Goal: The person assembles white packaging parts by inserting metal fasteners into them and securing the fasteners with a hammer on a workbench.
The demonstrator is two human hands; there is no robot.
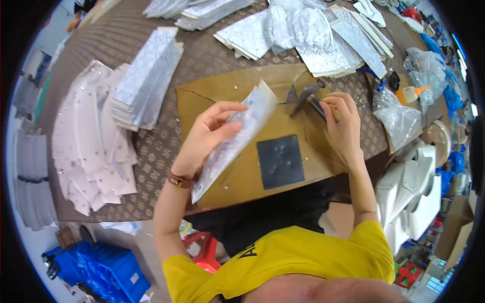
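My left hand (217, 129) is closed on a long, pale strip (237, 139) printed with a grey pattern. The strip stands tilted above a brown cardboard sheet (217, 91), its upper end slightly blurred. On the right, the fingers of my right hand (343, 118) are curled round the dark handle of a hammer (307, 95), whose head points away from me over the cardboard. A dark square pad (280, 162) with several small dents lies on the cardboard between my hands.
Pale pieces with small metal studs (93, 136) are piled at the left, beside stacked patterned strips (146, 76). More patterned pieces (247, 35) and plastic bags (303, 25) lie at the back. An orange-tipped bottle (408, 94) and white moulded parts (409, 187) are at the right.
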